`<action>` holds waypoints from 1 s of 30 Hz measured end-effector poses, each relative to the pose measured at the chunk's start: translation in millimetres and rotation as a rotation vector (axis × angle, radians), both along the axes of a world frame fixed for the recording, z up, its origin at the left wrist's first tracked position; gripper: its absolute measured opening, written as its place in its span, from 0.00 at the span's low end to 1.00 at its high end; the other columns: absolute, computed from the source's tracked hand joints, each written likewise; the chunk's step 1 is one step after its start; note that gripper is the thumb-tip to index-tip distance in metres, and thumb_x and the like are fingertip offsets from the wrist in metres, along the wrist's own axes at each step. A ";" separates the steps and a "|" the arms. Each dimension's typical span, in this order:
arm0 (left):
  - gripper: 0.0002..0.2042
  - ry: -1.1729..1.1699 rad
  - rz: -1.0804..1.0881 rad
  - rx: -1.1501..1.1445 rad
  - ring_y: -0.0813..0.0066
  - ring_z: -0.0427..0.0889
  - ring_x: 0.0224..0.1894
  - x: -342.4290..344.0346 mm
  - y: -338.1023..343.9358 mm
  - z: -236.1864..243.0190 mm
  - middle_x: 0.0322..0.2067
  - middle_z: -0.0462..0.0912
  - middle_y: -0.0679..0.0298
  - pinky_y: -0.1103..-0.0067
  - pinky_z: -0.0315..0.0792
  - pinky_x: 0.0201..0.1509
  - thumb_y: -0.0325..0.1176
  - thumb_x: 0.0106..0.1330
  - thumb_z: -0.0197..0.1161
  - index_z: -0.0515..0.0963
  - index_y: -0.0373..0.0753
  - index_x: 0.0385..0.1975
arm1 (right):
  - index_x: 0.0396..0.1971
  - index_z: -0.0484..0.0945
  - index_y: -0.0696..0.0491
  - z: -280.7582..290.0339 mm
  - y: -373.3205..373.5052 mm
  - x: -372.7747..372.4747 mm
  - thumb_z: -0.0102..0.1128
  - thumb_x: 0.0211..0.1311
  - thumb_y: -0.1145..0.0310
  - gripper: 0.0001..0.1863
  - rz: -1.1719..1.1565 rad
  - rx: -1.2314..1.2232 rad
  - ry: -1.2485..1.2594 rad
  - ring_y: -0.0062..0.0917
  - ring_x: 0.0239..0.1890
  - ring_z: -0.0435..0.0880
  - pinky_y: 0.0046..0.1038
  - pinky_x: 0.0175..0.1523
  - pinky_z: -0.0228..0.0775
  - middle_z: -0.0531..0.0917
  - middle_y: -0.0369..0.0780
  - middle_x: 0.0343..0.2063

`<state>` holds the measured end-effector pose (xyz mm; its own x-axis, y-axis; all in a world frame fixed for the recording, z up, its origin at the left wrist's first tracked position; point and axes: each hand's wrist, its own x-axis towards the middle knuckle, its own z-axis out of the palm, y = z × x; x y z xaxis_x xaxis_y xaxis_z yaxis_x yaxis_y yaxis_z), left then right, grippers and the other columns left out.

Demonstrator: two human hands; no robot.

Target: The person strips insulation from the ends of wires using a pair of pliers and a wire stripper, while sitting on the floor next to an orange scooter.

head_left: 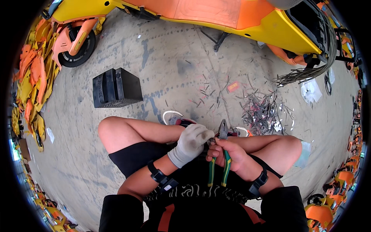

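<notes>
My left hand (190, 144), in a white glove, has its fingers closed at a small dark piece (212, 140), too small to name, between my two hands in front of my crossed legs. My bare right hand (232, 156) grips pliers (225, 166) with green and yellow handles, their jaws pointing away from me; its thumb and forefinger are beside the left fingertips at that small piece. Past my feet on the right lies a pile of cut dark wire scraps (262, 112), with more short bits scattered round it.
A yellow-orange scooter (205, 11) stands across the top, with a long cable bundle (297, 75) hanging down at right. A black box (121, 87) stands front left. A heap of body panels (33, 85) lines the left; more scooters (324, 212) line the right. A plastic bag (310, 91) lies right.
</notes>
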<state>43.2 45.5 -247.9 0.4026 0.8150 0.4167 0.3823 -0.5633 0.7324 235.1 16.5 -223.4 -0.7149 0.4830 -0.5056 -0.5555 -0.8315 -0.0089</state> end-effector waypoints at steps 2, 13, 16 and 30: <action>0.20 0.022 -0.001 -0.022 0.55 0.82 0.39 0.9 -0.2 1.2 0.35 0.82 0.59 0.67 0.77 0.43 0.19 0.49 0.63 0.80 0.41 0.45 | 0.34 0.75 0.49 -1.6 1.0 -2.2 0.59 0.71 0.59 0.10 -0.032 0.026 -0.029 0.22 0.32 0.73 0.35 0.50 0.66 0.73 0.30 0.24; 0.12 0.200 0.072 -0.079 0.54 0.82 0.40 -0.1 3.0 9.6 0.38 0.82 0.55 0.68 0.77 0.43 0.28 0.63 0.63 0.79 0.38 0.47 | 0.36 0.74 0.50 -7.1 9.3 3.5 0.59 0.72 0.64 0.06 -0.057 0.222 -0.354 0.25 0.34 0.76 0.35 0.49 0.71 0.73 0.31 0.28; 0.10 0.232 0.062 -0.109 0.54 0.82 0.36 -0.2 -0.7 11.5 0.34 0.82 0.56 0.67 0.77 0.40 0.28 0.63 0.63 0.80 0.38 0.44 | 0.36 0.74 0.49 -0.7 9.1 1.7 0.58 0.71 0.64 0.06 -0.064 0.186 -0.328 0.25 0.34 0.76 0.35 0.49 0.71 0.73 0.31 0.27; 0.08 0.127 0.027 -0.192 0.52 0.82 0.27 -7.2 -18.1 12.5 0.28 0.82 0.52 0.66 0.75 0.29 0.27 0.67 0.62 0.78 0.32 0.42 | 0.37 0.78 0.55 7.2 10.4 3.5 0.61 0.71 0.67 0.07 0.108 0.512 -0.699 0.18 0.30 0.77 0.23 0.36 0.69 0.77 0.33 0.26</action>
<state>36.0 27.4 -235.3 0.4186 0.8859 0.2001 0.4915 -0.4062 0.7703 238.6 26.8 -216.2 -0.3773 0.7186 -0.5842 -0.2020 -0.6794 -0.7054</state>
